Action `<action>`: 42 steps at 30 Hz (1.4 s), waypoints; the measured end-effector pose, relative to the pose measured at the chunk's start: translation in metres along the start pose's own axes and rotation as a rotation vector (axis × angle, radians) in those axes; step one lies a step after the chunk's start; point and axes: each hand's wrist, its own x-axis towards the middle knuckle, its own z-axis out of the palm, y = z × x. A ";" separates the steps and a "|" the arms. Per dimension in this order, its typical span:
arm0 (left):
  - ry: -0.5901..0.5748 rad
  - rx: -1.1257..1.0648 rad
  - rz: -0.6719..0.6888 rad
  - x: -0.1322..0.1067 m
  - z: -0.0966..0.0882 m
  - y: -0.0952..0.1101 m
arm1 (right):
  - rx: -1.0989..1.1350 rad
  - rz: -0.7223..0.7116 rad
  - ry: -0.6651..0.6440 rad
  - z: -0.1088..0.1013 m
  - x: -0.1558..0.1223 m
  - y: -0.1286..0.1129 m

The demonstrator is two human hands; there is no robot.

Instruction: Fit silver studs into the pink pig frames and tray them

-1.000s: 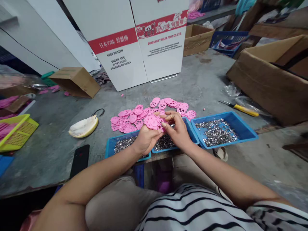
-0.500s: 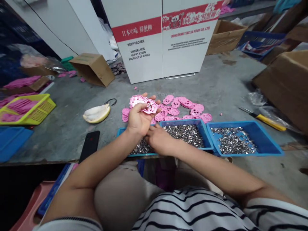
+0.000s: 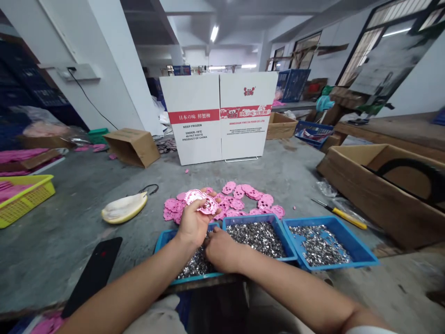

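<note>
Holds a pink cut-out in the left hand, raised in front of the pink pile on the grey counter. Has the left grip closed on the piece, with thumb laid across its face and fingers behind. Tilts its pale, shiny side partly upward.

Reaches with the right hand down into the left blue tray, near the left wrist, with fingers bent towards the small metal pieces. Hides the fingertips from view; impossible to make out the right grip's opening, or any metal piece caught in it.

Has a middle blue tray just to the right, well filled with similar metal, then a right blue tray, more thinly covered. Has a yellow-handled tool lying beyond that last one, near a brown cardboard box. Has a yellow peel and a black phone off to the left, and tall white carton panels standing behind the pile.
</note>
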 end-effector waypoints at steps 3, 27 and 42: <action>-0.001 0.009 -0.010 0.000 0.003 -0.002 | -0.008 -0.009 0.019 0.007 -0.007 0.006; 0.027 0.087 0.053 0.004 0.007 -0.014 | 0.714 0.182 0.747 0.045 -0.018 0.033; -0.270 0.320 -0.327 0.003 0.005 -0.033 | 1.125 0.182 1.264 0.039 -0.049 0.072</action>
